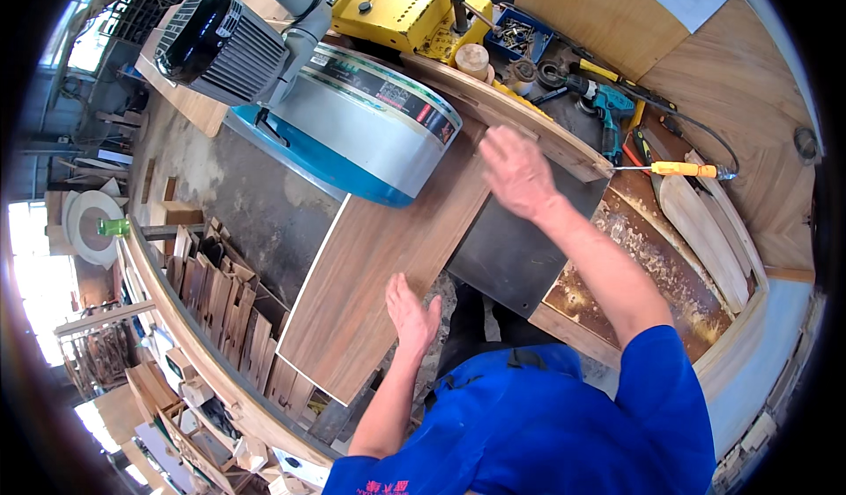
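- The machine [370,116] fills the upper middle of the view: a rounded grey-and-teal housing with a ribbed black motor [211,45] at its upper left and a yellow block [388,6] behind it; its dark metal table [520,248] runs down toward the person.
- The wooden panel [379,257], long and brown with a pale edge, lies flat on that table; its far end reaches under the rounded housing, its near end juts past the table edge toward the person's body.
- A curved wooden strip [520,120] arcs across the table's far side, just behind the panel.
- Offcuts [220,305] of brown wood stand packed in a bin at the left, below the panel's edge.
- The left hand [411,314] rests flat on the panel's near end, fingers straight and close together, palm down; it presses rather than grasps.
- The right hand [518,173] hovers open over the panel's far right part near the curved strip, fingers loosely spread, slightly blurred; whether it touches the wood I cannot tell.
- A teal drill [608,107] lies at the upper right; a yellow-handled screwdriver [674,169] lies just below it.
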### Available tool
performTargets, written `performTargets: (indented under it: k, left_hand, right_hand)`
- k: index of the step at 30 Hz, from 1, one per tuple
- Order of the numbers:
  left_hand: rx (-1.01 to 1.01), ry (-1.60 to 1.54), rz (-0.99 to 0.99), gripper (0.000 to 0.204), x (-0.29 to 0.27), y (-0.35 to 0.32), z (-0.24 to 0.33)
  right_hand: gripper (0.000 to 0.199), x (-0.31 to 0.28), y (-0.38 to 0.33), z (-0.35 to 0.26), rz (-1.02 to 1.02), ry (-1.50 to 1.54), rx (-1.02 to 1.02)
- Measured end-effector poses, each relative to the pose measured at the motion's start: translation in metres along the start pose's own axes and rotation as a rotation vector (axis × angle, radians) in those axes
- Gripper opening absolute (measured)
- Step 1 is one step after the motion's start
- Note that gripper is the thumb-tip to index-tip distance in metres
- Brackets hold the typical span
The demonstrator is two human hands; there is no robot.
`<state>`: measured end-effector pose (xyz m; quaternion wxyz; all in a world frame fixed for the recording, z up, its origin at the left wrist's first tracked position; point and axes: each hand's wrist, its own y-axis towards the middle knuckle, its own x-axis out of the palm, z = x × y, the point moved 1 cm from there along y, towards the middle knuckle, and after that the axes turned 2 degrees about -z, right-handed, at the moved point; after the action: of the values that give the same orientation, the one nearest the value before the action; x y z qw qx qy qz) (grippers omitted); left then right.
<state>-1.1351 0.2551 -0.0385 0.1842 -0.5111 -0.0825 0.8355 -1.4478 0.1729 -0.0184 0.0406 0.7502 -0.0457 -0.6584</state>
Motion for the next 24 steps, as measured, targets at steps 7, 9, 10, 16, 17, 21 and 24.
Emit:
performTargets:
  k: [7, 9, 10, 16, 17, 21, 24]
  left_hand:
    - [0.077, 0.397, -0.140, 0.106, 0.013, 0.090, 0.015]
    - [0.123, 0.481, -0.027, 0.100, 0.027, 0.107, 0.001]
    - [0.144, 0.526, 0.029, 0.097, 0.033, 0.113, -0.007]
    - [0.152, 0.606, -0.019, 0.087, 0.027, 0.137, -0.027]
    - [0.141, 0.603, -0.029, 0.087, 0.026, 0.141, -0.029]
    - [0.070, 0.593, -0.141, 0.074, 0.004, 0.156, -0.017]
    - [0.111, 0.621, -0.125, 0.072, 0.007, 0.168, -0.042]
  right_hand:
    - [0.038, -0.030, 0.037, 0.087, -0.264, -0.005, 0.355]
    - [0.035, -0.029, 0.039, 0.089, -0.250, 0.087, 0.365]
    - [0.034, -0.030, 0.039, 0.087, -0.245, 0.136, 0.370]
    - [0.030, -0.036, 0.041, 0.088, -0.238, 0.178, 0.360]
    - [0.030, -0.037, 0.043, 0.089, -0.242, 0.179, 0.359]
    - [0.028, -0.036, 0.043, 0.091, -0.210, 0.209, 0.346]
    - [0.027, -0.038, 0.044, 0.093, -0.206, 0.249, 0.351]
